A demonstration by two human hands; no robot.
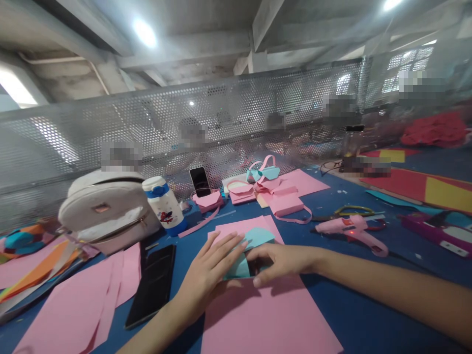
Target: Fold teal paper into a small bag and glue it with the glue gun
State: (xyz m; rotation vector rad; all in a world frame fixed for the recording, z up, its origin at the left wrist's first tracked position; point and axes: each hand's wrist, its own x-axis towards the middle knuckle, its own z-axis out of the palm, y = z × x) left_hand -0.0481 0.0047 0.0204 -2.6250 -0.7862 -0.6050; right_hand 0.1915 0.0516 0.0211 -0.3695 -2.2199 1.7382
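Note:
A folded light-blue paper piece (260, 237) lies on stacked pink sheets (269, 319) in front of me. My left hand (217, 260) rests over its left part, fingers stretched out and pressing on it. From the right, my right hand (275, 260) reaches into the piece's opening; its fingers are bent around the edge, with some fingertips hidden inside. Thumb and fingers of that hand close on the blue paper near the dark gap.
A pink glue gun (350, 227) lies right, beside scissors (354, 211). Small pink paper bags (289, 204), a phone (200, 181), a bottle (164, 206) and a backpack (106, 211) stand behind. Left are a black flat case (153, 285) and pink sheets (77, 305).

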